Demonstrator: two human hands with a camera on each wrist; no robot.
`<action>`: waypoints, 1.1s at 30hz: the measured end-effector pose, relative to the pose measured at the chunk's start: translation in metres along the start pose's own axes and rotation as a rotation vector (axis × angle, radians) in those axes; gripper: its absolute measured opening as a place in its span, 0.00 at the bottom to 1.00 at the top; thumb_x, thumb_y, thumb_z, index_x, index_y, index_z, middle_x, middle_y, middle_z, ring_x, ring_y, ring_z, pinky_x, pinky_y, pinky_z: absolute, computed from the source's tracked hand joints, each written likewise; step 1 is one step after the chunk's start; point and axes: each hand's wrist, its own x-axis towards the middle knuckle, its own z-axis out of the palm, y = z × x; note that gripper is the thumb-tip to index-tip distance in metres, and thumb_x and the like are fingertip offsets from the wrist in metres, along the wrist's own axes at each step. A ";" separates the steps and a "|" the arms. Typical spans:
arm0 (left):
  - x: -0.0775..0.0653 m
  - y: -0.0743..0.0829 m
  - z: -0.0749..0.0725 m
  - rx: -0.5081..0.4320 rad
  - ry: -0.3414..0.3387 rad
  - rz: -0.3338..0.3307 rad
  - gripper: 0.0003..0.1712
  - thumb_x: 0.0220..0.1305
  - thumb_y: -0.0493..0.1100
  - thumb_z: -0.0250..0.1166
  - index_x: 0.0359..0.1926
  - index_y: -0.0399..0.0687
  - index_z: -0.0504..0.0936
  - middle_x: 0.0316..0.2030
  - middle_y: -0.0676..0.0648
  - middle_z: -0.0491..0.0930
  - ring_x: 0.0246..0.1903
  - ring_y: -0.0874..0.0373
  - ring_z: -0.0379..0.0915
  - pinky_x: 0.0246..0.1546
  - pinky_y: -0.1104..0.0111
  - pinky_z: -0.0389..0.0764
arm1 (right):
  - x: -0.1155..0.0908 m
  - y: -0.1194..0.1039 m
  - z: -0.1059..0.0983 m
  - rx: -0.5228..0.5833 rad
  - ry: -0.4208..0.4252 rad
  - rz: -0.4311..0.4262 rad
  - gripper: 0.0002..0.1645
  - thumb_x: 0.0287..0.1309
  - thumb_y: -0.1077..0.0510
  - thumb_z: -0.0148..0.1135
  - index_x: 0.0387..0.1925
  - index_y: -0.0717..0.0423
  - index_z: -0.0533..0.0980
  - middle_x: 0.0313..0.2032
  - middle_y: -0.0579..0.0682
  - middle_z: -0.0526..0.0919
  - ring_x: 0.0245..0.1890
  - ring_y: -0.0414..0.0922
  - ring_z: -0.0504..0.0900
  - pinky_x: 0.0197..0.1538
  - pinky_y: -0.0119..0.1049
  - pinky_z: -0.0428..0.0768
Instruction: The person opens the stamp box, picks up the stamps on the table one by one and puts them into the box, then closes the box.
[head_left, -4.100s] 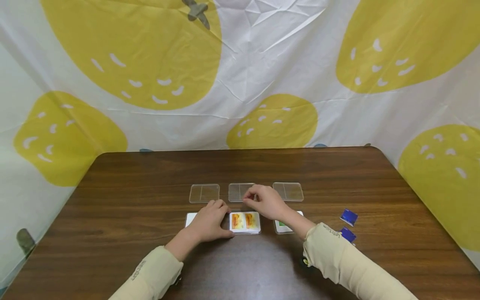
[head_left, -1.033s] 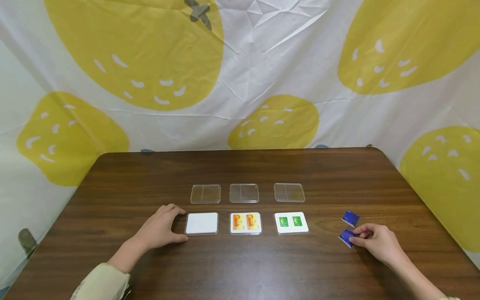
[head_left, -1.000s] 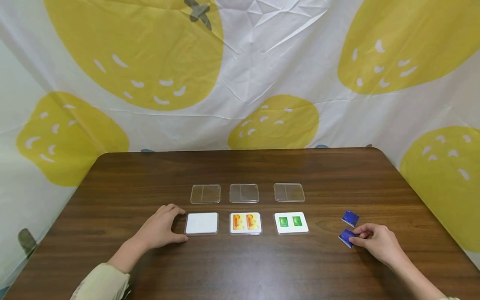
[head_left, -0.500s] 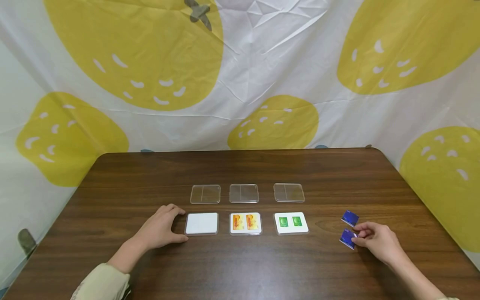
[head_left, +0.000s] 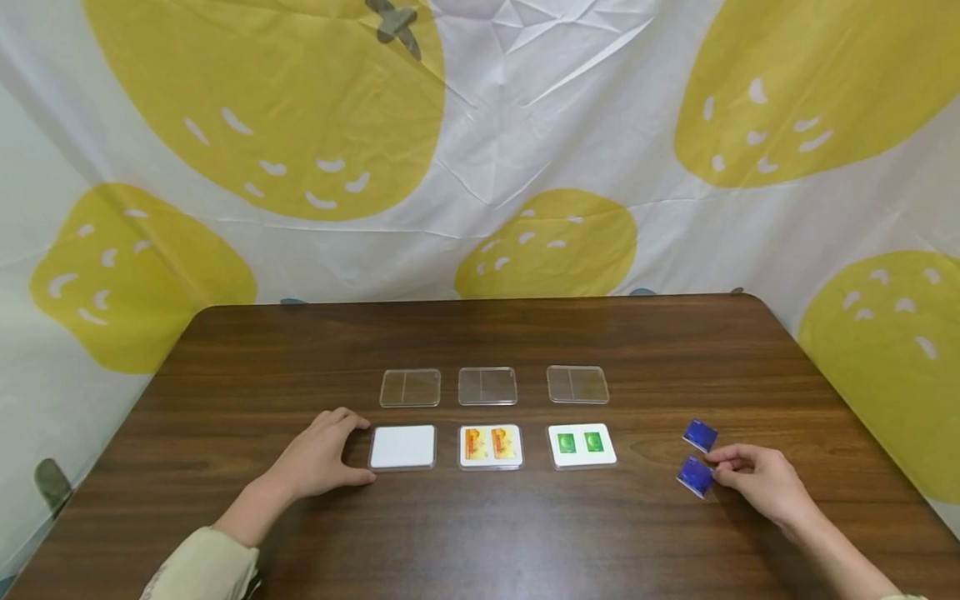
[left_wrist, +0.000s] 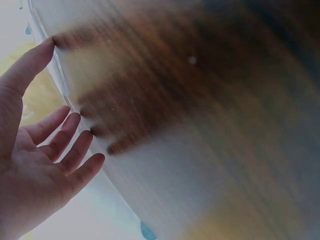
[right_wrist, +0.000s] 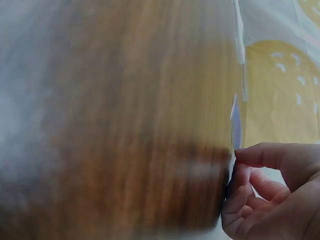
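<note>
My right hand (head_left: 763,481) pinches the right corner of the lower of two small blue squares that look like stamps, this lower blue stamp (head_left: 694,477) lying at the table's right. In the right wrist view a pale sliver of the stamp (right_wrist: 236,122) stands up from the thumb tip. Just behind it lies the upper blue stamp (head_left: 701,436). On the other side, my left hand (head_left: 317,458) rests on the table, thumb and fingers spread around the left end of a clear case with a blank white card (head_left: 403,447); the left wrist view shows its fingers (left_wrist: 75,150) relaxed.
To the right of the blank card lie a case with two orange stamps (head_left: 491,446) and one with two green stamps (head_left: 582,445). Behind them is a row of clear lids (head_left: 412,388). A lemon-print cloth (head_left: 525,125) hangs at the table's (head_left: 480,542) far edge.
Since the earliest frame, my left hand has moved left off the orange case and my right hand over to the blue stamps. Lately the right thumb slid from the lower stamp's face to its corner.
</note>
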 end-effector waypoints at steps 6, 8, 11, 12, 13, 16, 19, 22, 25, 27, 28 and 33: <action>0.000 0.001 0.000 -0.001 -0.001 0.000 0.37 0.38 0.55 0.74 0.47 0.37 0.75 0.43 0.44 0.74 0.47 0.47 0.68 0.47 0.55 0.71 | -0.003 -0.004 0.000 -0.142 0.056 -0.049 0.09 0.49 0.62 0.64 0.32 0.65 0.80 0.24 0.48 0.80 0.21 0.32 0.72 0.25 0.30 0.69; 0.000 0.001 -0.001 -0.004 -0.001 0.003 0.37 0.38 0.55 0.73 0.47 0.37 0.75 0.43 0.44 0.74 0.47 0.46 0.68 0.47 0.55 0.71 | -0.006 -0.007 -0.001 -0.216 0.076 -0.061 0.12 0.47 0.57 0.66 0.30 0.63 0.81 0.23 0.48 0.81 0.21 0.35 0.74 0.25 0.33 0.70; 0.001 0.001 -0.002 -0.004 -0.003 0.001 0.37 0.38 0.55 0.73 0.47 0.37 0.75 0.43 0.44 0.74 0.47 0.47 0.68 0.47 0.55 0.71 | -0.010 -0.012 -0.001 -0.311 0.080 -0.071 0.21 0.43 0.46 0.69 0.31 0.61 0.82 0.25 0.51 0.83 0.24 0.44 0.79 0.25 0.39 0.72; 0.001 0.001 -0.003 -0.005 -0.005 0.002 0.37 0.38 0.55 0.73 0.47 0.37 0.75 0.43 0.44 0.74 0.47 0.47 0.68 0.47 0.55 0.71 | -0.011 -0.013 0.000 -0.329 0.076 -0.078 0.24 0.42 0.44 0.69 0.31 0.61 0.82 0.26 0.52 0.84 0.25 0.47 0.80 0.26 0.42 0.73; 0.001 0.001 -0.003 -0.005 -0.006 0.001 0.37 0.38 0.55 0.74 0.47 0.37 0.75 0.43 0.44 0.74 0.47 0.47 0.68 0.47 0.55 0.71 | -0.012 -0.015 0.001 -0.343 0.072 -0.084 0.27 0.40 0.41 0.69 0.32 0.61 0.82 0.27 0.53 0.84 0.27 0.49 0.80 0.26 0.43 0.74; 0.001 0.000 -0.003 -0.003 -0.011 0.002 0.37 0.38 0.55 0.74 0.47 0.37 0.75 0.43 0.44 0.74 0.47 0.47 0.68 0.47 0.55 0.71 | -0.013 -0.016 0.005 -0.373 0.091 -0.114 0.29 0.36 0.40 0.70 0.33 0.60 0.83 0.28 0.54 0.83 0.28 0.51 0.80 0.25 0.44 0.74; 0.001 0.000 -0.002 0.000 -0.010 0.004 0.37 0.38 0.54 0.74 0.47 0.37 0.75 0.43 0.44 0.74 0.47 0.46 0.68 0.47 0.55 0.71 | -0.015 -0.016 0.007 -0.381 0.130 -0.145 0.26 0.34 0.44 0.73 0.31 0.62 0.83 0.28 0.55 0.83 0.27 0.52 0.80 0.25 0.44 0.73; 0.001 0.000 -0.002 -0.001 -0.005 0.006 0.36 0.38 0.54 0.74 0.46 0.37 0.75 0.43 0.44 0.74 0.47 0.46 0.68 0.47 0.55 0.71 | -0.015 -0.015 0.009 -0.378 0.155 -0.164 0.25 0.32 0.47 0.74 0.30 0.63 0.82 0.28 0.56 0.82 0.28 0.53 0.80 0.25 0.45 0.74; 0.001 0.000 -0.001 -0.002 -0.001 0.005 0.36 0.38 0.54 0.74 0.46 0.37 0.75 0.43 0.44 0.74 0.47 0.46 0.68 0.47 0.55 0.71 | -0.015 -0.014 0.009 -0.353 0.158 -0.152 0.24 0.31 0.48 0.74 0.29 0.63 0.82 0.27 0.55 0.83 0.27 0.52 0.80 0.27 0.46 0.74; 0.001 0.000 -0.001 -0.002 -0.001 0.005 0.36 0.38 0.54 0.74 0.46 0.37 0.75 0.43 0.44 0.74 0.47 0.46 0.68 0.47 0.55 0.71 | -0.014 -0.013 0.008 -0.326 0.146 -0.129 0.24 0.31 0.48 0.75 0.29 0.63 0.82 0.26 0.54 0.83 0.26 0.50 0.80 0.28 0.45 0.74; 0.001 0.000 -0.001 -0.002 -0.001 0.004 0.36 0.38 0.54 0.74 0.46 0.37 0.75 0.43 0.44 0.74 0.47 0.46 0.68 0.47 0.55 0.71 | -0.012 -0.012 0.007 -0.310 0.137 -0.115 0.24 0.32 0.49 0.75 0.29 0.63 0.81 0.25 0.53 0.83 0.26 0.49 0.80 0.28 0.44 0.74; 0.001 0.000 -0.001 -0.002 0.001 0.007 0.36 0.37 0.54 0.74 0.46 0.37 0.75 0.43 0.44 0.74 0.47 0.45 0.68 0.47 0.54 0.71 | -0.005 -0.007 0.000 -0.230 0.069 -0.054 0.17 0.38 0.54 0.72 0.28 0.64 0.79 0.23 0.49 0.81 0.23 0.41 0.77 0.27 0.36 0.72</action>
